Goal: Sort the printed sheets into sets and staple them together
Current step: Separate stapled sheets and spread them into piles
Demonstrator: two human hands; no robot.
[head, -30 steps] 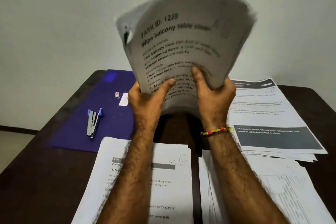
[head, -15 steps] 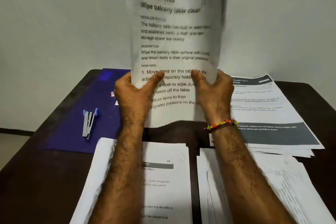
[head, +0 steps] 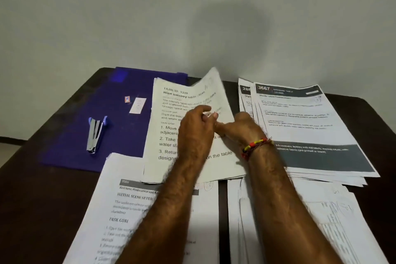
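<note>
The sheet set headed "Wipe balcony table clean" [head: 171,135] lies flat on the middle of the dark table [head: 32,199], with its far right corner curled up. My left hand [head: 197,130] rests on top of it, fingers loosely bent, their tips against the raised part. At the set's right edge my right hand [head: 240,128] lays its thumb across the paper; its fingers are hidden under the lifted sheets, apparently gripping them. A silver and blue stapler [head: 95,135] lies on the blue folder [head: 70,148] to the left, out of both hands.
A small staple box [head: 127,99] and a white slip [head: 138,105] sit on the folder. Other printed stacks lie around: one numbered 3667 [head: 300,118] at right, one [head: 128,210] at near left, one [head: 300,221] at near right. A wall rises behind.
The sheet set, held upright in the air by both hands before, has come down flat on the table. Both hands have dropped with it and sit on its middle and right edge.
</note>
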